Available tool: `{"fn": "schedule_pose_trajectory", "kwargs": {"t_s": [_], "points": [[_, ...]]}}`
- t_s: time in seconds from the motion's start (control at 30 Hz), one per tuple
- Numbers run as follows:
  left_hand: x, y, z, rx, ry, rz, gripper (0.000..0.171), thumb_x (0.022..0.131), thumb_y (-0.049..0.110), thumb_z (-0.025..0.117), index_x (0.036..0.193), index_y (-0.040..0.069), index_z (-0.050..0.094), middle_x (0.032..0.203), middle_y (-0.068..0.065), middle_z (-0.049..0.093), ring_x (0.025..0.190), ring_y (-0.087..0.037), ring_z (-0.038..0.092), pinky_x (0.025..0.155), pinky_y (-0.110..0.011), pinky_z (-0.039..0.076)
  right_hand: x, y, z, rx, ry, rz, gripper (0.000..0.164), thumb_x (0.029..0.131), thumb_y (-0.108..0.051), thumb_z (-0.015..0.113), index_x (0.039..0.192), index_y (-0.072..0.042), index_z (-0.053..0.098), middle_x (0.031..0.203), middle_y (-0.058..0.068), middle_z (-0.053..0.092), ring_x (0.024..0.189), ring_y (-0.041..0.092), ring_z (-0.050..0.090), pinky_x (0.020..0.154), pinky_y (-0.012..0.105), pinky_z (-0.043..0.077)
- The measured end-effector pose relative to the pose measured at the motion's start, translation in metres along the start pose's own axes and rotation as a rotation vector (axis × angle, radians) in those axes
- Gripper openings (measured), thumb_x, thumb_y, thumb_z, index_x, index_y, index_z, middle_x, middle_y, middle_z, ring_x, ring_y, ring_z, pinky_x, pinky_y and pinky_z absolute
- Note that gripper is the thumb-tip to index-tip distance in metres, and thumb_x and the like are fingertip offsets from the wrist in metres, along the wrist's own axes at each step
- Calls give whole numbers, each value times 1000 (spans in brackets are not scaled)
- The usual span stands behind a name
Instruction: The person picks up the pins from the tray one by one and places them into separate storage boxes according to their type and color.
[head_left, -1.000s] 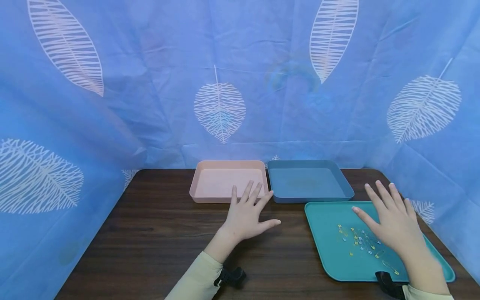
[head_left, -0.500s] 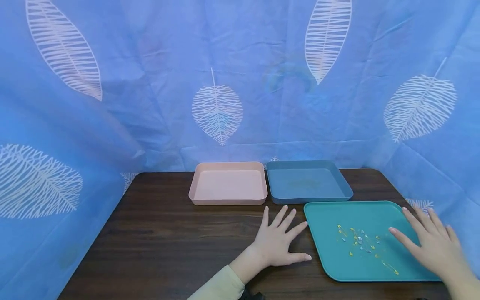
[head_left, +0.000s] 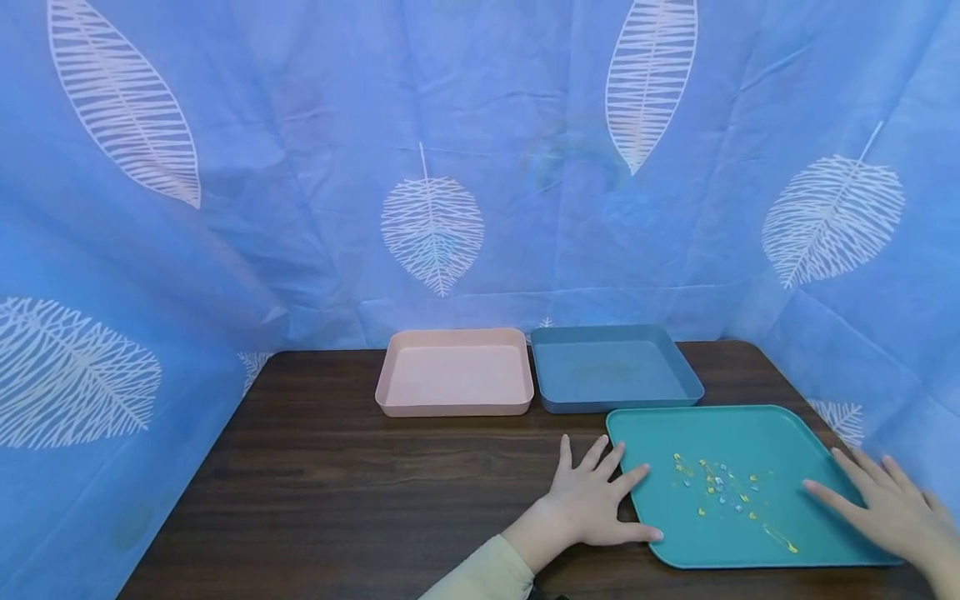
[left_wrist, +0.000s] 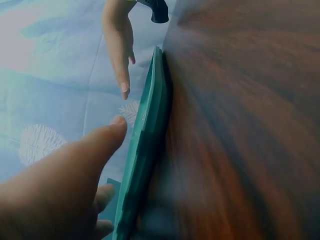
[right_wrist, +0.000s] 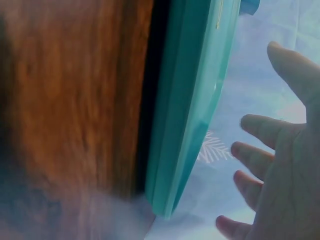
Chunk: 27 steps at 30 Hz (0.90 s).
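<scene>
Dark brown wood-grain table [head_left: 315, 492]: beneath the flat teal rectangular tray [head_left: 787, 442];
Shallow blue rectangular tray [head_left: 615, 371]: behind the teal tray;
Shallow pink rectangular tray [head_left: 453, 377]: behind-left of it;
Left hand [head_left: 592, 504]: fingers spread, at its left edge; contact unclear;
Right hand [head_left: 892, 510]: fingers spread, above its right edge;
Small yellow and pale safety pins [head_left: 718, 482]: scattered on it.
</scene>
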<state>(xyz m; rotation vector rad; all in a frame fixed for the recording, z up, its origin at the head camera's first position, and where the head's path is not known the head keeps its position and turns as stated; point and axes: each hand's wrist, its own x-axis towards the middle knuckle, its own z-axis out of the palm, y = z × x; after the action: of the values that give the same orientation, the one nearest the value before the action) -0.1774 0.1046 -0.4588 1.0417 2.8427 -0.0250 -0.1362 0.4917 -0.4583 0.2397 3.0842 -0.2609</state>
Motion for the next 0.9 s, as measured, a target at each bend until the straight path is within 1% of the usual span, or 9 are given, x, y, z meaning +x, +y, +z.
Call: {"fn": "schedule_pose_trajectory", "kwargs": {"t_s": [0.17,0.27,0.4,0.53,0.6,0.73,0.9], "points": [[1,4,1,6,-66,-17,76,81,88,22,146,58,0,164,17,2,154,-10,1,121,-58,11,4,3,5,44,-90,-28,102,94,-65,42,142,20,14,142,50,0,129,68,-15,94,84,5],[1,5,0,10,-74,-21,76,81,88,22,147,58,1,164,17,1,154,-11,3,121,-57,12,5,5,7,64,-113,-34,102,95,-65,41,141,22,15,140,52,-1,128,69,-16,95,84,4],[1,4,-1,-5,-80,-23,77,80,89,25,147,57,1,164,17,0,154,-12,5,121,-57,13,6,6,9,66,-121,-31,101,95,-65,40,142,20,13,140,51,-2,127,70,-13,92,85,6],[1,3,-1,-25,-84,-24,79,79,89,27,147,57,2,164,17,0,154,-13,5,121,-58,12,3,6,8,46,-123,3,104,93,-68,40,144,17,11,142,49,-5,128,71,-8,91,86,9],[0,2,-1,-38,-82,-27,79,79,89,29,147,58,3,164,17,1,154,-14,6,121,-58,11,1,5,7,34,-123,15,104,93,-69,40,143,17,12,142,49,-3,127,71,-5,91,86,11],[-2,-1,-2,-50,-78,-29,79,79,89,30,147,58,5,164,17,2,154,-14,7,121,-59,11,-2,2,3,25,-137,18,102,93,-69,39,141,19,18,140,51,4,125,72,2,90,86,13],[-8,-6,-2,-75,-81,-30,80,79,89,31,147,57,5,164,16,2,154,-15,7,121,-60,10,-5,-1,2,43,-160,-8,101,95,-66,39,138,24,22,134,55,13,123,73,5,92,84,13]]}}
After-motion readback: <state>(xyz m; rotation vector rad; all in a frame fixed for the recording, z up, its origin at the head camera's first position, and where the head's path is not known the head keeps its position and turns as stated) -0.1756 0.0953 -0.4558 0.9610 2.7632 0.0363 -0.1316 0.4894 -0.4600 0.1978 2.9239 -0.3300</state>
